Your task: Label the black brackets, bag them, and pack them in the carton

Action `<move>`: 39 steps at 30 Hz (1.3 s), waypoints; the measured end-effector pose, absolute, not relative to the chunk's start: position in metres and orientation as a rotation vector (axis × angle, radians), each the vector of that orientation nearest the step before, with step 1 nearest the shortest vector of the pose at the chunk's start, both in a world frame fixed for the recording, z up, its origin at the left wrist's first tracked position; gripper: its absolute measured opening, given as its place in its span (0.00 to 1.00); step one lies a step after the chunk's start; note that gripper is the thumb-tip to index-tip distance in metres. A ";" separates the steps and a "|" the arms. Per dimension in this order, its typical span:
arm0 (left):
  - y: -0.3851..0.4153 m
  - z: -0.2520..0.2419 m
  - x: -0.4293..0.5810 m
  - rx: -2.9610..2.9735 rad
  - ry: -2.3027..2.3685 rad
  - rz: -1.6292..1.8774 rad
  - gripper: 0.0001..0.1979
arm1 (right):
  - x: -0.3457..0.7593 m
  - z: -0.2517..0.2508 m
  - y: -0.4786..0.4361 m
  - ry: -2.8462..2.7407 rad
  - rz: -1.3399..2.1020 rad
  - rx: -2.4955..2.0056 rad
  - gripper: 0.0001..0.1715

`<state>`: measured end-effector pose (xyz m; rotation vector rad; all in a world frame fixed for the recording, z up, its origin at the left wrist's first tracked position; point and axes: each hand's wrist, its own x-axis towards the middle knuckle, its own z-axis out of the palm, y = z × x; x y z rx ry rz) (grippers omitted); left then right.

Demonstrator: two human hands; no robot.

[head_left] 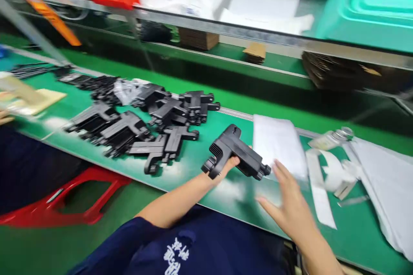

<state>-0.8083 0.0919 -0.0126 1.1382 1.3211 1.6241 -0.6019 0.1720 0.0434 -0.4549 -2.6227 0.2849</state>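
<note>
A black T-shaped plastic part (237, 152) is held above the green table by my left hand (226, 169), whose fingers are mostly hidden beneath it. Just right of the part's knobbed end, my right hand (287, 202) has its thumb and fingers spread, with nothing in it and apart from the part. Several similar black parts (124, 126) lie in a pile to the left. Behind my right hand is a stack of white sheets or bags (279, 144).
On the right lie a label roll (334, 174), a clear bottle (331, 139) and white sheeting (387, 189). A shelf (213, 19) with red and teal bins crosses above. At far left, another person sits by a red chair (71, 202).
</note>
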 end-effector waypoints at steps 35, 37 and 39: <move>0.090 -0.024 -0.780 1.859 1.234 1.214 0.30 | -0.519 -0.050 0.182 -1.914 1.500 -0.925 0.31; 0.089 -0.025 -0.784 2.052 1.113 1.181 0.20 | -0.520 -0.051 0.181 -1.979 1.354 -0.942 0.30; 0.088 -0.025 -0.787 2.072 1.081 1.185 0.16 | -0.521 -0.048 0.180 -2.029 1.222 -0.940 0.29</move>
